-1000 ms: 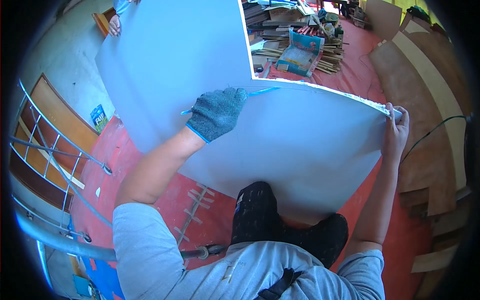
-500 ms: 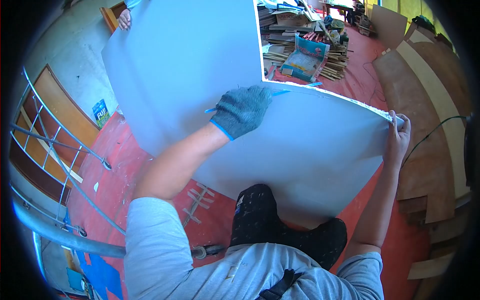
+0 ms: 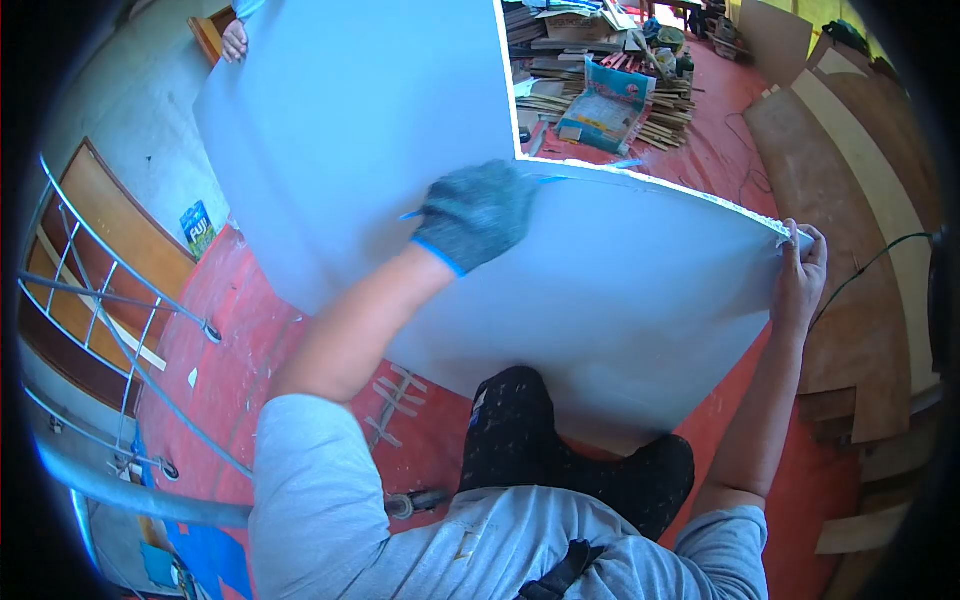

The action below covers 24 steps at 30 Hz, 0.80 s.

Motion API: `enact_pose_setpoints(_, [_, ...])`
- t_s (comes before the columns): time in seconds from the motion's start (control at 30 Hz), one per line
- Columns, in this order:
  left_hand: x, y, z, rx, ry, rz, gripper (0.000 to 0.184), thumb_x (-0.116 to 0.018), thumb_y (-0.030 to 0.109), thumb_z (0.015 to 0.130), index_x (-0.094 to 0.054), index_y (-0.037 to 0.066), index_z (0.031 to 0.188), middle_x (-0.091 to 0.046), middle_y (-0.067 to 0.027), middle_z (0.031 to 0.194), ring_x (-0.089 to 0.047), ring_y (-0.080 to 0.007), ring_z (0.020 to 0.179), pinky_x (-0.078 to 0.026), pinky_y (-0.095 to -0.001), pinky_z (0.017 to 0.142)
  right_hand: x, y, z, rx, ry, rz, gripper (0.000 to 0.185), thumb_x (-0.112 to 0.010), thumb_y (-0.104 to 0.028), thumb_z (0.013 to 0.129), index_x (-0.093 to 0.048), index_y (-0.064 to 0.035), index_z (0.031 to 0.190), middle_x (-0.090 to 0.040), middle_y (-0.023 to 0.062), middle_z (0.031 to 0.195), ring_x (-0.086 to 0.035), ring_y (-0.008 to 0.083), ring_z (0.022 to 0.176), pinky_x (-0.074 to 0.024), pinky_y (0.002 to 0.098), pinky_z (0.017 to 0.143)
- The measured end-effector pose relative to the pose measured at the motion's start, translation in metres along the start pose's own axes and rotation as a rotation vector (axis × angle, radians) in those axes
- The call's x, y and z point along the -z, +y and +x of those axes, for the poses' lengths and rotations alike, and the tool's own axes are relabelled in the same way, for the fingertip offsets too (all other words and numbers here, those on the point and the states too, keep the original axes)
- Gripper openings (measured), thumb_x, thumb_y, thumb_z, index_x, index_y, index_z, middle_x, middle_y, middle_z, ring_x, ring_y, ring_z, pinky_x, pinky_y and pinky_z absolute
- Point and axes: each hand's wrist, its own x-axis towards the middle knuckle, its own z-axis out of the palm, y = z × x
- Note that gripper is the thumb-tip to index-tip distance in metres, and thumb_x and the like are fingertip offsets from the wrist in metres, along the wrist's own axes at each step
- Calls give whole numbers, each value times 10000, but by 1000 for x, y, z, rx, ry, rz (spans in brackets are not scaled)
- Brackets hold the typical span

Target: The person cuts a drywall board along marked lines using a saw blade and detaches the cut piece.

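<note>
A large grey-white board with an L-shaped cutout stands tilted over my knees. My left hand, in a dark grey-green glove with a blue cuff, is closed round a thin blue tool close to the inner corner of the cutout. The tool sticks out on both sides of the fist; its far end is blurred at the rough white edge. My bare right hand grips the board's right corner, fingers over the edge.
At the upper left, another person's hand holds the board's far edge. Metal scaffold rails stand left. Beyond the board lie wood scraps and a blue-and-white sack. Plywood sheets lie right, on the red floor covering.
My gloved left hand moved right along the board with the blue tool, then slightly back left. My right hand keeps its grip on the corner. The view has shifted a little.
</note>
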Motion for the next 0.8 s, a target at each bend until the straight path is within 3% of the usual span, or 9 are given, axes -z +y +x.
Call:
enact_pose_setpoints(0.13, [19, -21, -16, 2, -52, 49, 102, -607, 164, 888, -653, 111, 813, -623, -131, 734, -641, -329, 670, -510, -493, 546, -5, 2, 2, 32, 27, 42, 368, -727, -398, 990, -641, -50, 1074, -611, 17, 931, -557, 112, 834, -455, 258, 766])
enact_pose_setpoints(0.53, [10, 11, -1, 218, -103, -2, 230, -584, 235, 953, -693, 92, 809, -653, -182, 744, -652, -366, 625, -522, -522, 545, -4, 8, 1, 43, 40, -12, 387, -725, -409, 990, -647, -49, 1110, -642, 29, 945, -583, 106, 835, -470, 261, 750])
enact_pose_setpoints(0.8, [16, -5, -8, 109, -97, -23, 199, -584, 228, 946, -711, 127, 830, -675, -148, 766, -669, -366, 647, -527, -512, 549, 6, 6, -1, 21, -8, 117, 366, -720, -393, 997, -646, -50, 1099, -638, 28, 946, -575, 99, 833, -476, 263, 748])
